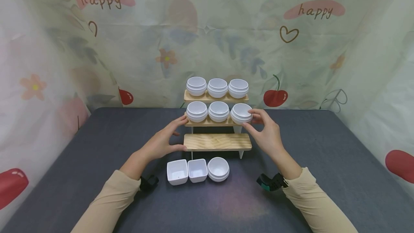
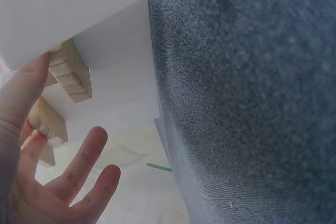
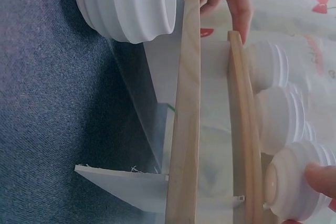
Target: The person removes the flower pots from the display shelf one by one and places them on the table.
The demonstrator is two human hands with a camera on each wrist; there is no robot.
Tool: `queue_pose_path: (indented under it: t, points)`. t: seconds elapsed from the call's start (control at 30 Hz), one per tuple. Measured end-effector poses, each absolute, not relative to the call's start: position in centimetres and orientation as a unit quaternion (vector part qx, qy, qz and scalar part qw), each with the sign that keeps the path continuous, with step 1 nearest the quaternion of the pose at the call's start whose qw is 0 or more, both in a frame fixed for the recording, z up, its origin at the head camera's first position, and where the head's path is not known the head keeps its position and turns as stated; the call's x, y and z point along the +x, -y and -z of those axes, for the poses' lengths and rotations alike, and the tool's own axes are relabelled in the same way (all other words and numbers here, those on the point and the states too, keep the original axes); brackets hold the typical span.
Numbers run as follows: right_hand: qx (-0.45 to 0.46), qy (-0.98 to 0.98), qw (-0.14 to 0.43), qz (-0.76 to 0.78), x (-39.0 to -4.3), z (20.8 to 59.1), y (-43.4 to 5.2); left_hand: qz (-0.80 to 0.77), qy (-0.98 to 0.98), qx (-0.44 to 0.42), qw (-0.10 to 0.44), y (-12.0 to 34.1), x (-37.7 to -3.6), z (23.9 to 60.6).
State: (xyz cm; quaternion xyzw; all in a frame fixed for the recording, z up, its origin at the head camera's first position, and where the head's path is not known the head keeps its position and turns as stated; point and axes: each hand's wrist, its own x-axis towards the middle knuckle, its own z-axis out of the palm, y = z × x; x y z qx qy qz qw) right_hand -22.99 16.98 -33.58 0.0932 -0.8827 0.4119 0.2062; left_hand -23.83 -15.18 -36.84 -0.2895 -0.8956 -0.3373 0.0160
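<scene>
My right hand (image 1: 269,132) holds a white round ribbed bowl (image 1: 241,114) between thumb and fingers at the right end of the middle wooden shelf (image 1: 213,123). In the right wrist view that held bowl (image 3: 296,187) leans a little, its base close to the shelf. My left hand (image 1: 163,139) rests against the left end of the tiered stand, thumb at the lower shelf (image 1: 217,142) and a finger up at the middle one. Two of its fingers stretch out free in the left wrist view. Two more round bowls (image 1: 197,111) stand on the middle shelf, left of the held one.
Three round bowls (image 1: 217,87) line the top shelf (image 1: 207,97). In front of the stand, on the dark cloth (image 1: 129,204), are two square white dishes (image 1: 177,172) and a round bowl (image 1: 218,169). A printed curtain (image 1: 213,46) hangs behind. White side supports (image 3: 126,184) carry the shelves.
</scene>
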Motion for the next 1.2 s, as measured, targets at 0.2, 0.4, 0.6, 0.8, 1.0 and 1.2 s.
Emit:
queue_pose_path:
  t: [0.2, 0.4, 0.6, 0.8, 1.0, 1.2]
  points:
    - [0.098, 0.881, 0.207, -0.413, -22.6, 33.6, -17.1, 0.338, 0.895, -0.289, 0.015, 15.1, -23.8, 36.8]
    - [0.104, 0.881, 0.208, -0.413, -22.2, 33.7, -17.2, 0.339, 0.896, -0.288, 0.013, 15.1, -23.8, 36.8]
    - [0.107, 0.882, 0.21, -0.408, -21.9, 33.8, -17.2, 0.34, 0.895, -0.288, 0.014, 15.1, -23.7, 36.7]
    - [0.114, 0.884, 0.208, -0.404, -21.6, 33.8, -17.3, 0.34, 0.895, -0.288, 0.014, 15.1, -23.8, 36.7]
    - [0.123, 0.88, 0.215, -0.406, -21.4, 33.9, -17.4, 0.339, 0.897, -0.285, 0.012, 15.1, -23.8, 36.7]
    - [0.122, 0.879, 0.207, -0.412, -21.1, 34.0, -17.4, 0.337, 0.898, -0.284, 0.012, 15.1, -23.8, 36.7]
